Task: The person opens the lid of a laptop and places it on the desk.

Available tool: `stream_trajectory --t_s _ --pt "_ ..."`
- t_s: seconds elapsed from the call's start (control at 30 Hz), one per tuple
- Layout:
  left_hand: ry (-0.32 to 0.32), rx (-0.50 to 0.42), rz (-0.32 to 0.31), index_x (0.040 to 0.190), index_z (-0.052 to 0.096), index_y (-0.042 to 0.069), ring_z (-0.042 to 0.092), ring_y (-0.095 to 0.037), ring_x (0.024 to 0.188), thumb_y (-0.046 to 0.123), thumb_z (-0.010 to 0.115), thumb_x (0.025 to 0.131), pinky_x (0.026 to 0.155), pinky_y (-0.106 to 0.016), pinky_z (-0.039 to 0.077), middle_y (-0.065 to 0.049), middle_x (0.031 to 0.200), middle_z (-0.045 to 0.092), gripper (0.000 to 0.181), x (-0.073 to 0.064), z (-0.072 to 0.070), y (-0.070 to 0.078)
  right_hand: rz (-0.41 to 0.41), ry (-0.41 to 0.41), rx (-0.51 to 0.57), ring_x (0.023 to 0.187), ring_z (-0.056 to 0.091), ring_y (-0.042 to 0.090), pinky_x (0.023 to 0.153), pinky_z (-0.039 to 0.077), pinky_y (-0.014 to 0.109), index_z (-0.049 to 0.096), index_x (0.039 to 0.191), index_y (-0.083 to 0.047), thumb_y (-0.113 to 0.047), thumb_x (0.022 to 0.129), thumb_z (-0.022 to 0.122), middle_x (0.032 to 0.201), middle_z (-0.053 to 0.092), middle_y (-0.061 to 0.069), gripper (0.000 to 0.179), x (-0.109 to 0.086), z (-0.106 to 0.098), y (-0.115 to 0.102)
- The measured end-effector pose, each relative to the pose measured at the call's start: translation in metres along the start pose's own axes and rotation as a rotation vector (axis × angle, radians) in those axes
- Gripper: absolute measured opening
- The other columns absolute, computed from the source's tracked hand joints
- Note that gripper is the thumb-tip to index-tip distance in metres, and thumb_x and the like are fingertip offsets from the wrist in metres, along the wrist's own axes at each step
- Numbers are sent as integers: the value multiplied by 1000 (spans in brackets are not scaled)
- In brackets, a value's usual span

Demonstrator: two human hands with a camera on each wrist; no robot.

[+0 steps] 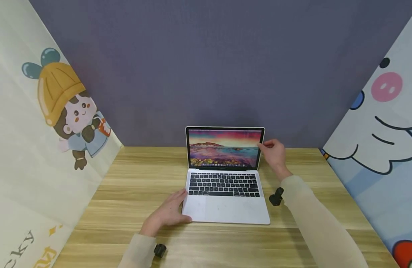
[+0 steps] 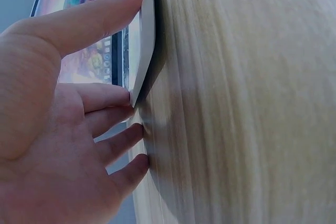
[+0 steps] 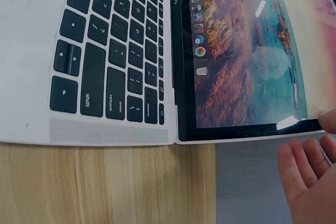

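Observation:
An opened laptop (image 1: 226,210) lies on the wooden table, its lit screen (image 1: 222,149) tilted up and showing a colourful seaside picture. My left hand (image 1: 169,210) rests at the base's front left corner. In the left wrist view its thumb (image 2: 100,17) touches the front edge, its forefinger meets the left side, and the other fingers reach down beside it. My right hand (image 1: 274,153) pinches the screen's right edge. In the right wrist view, the thumb (image 3: 328,120) lies on the front of the bezel, with the fingers beyond the edge.
A dark grey panel (image 1: 222,67) stands behind the table (image 1: 125,208). Cartoon-printed sheets, the left one (image 1: 22,149) and the right one (image 1: 366,141), flank it. Small black devices sit at both wrists, below the sleeves (image 1: 319,223).

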State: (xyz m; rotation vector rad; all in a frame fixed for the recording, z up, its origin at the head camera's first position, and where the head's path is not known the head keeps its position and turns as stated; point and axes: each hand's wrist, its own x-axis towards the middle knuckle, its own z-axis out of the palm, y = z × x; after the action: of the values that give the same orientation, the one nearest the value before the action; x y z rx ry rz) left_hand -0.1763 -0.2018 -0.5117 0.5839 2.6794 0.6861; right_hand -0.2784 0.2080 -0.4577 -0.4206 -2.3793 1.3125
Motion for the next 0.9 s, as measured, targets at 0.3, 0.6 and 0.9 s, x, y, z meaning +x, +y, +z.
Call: stream_trajectory --t_s 0.3,0.6,0.9 --pt "7 14 10 152 40 -5 29 -41 149 41 87 76 121 -56 25 -19 163 31 101 3 -3 0 -73 -87 -86 79 59 25 64 47 28 69 103 2 -25 96 70 93 66 16 28 -12 -12 0" --pt "41 -16 -4 148 47 -5 38 -42 144 32 78 87 118 -57 30 -21 157 41 78 3 -2 1 -139 -224 -171 80 59 26 65 48 32 70 103 4 -27 98 67 93 68 16 31 -42 -33 3" --pt "106 37 -17 140 55 -5 47 -44 136 30 73 92 114 -58 36 -25 145 53 63 -2 -4 7 -214 -352 -290 97 68 31 84 57 49 71 111 -1 -29 101 62 104 73 15 31 -78 -43 15"
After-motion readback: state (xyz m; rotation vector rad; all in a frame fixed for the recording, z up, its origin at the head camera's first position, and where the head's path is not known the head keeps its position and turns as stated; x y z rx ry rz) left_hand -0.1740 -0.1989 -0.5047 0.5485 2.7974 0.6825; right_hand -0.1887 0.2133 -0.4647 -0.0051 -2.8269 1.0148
